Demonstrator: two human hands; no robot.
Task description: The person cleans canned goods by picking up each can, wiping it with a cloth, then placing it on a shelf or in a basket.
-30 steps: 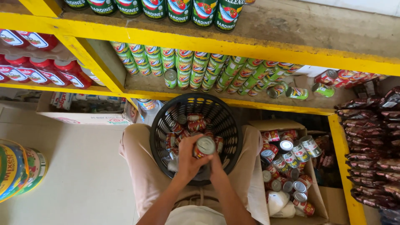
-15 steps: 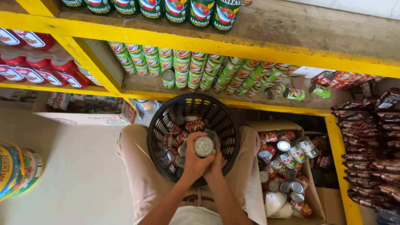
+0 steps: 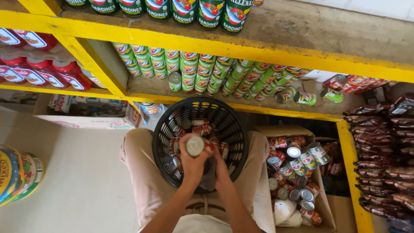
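Black plastic mesh basket (image 3: 164,129), rested on the lap, is partly filled with red-labelled tins. Above its middle, a small round silver-topped tin (image 3: 195,146) is gripped by the left hand (image 3: 192,166); the right hand (image 3: 221,167) is curled beside it. Right of the basket, many tins are left in a cardboard box (image 3: 321,196).

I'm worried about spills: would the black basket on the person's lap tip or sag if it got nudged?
The black basket looks like rigid plastic lattice, so it would probably keep its shape. The cans inside likely weigh it down. It rests on the lap, not a flat surface, so a hard nudge might tilt it.
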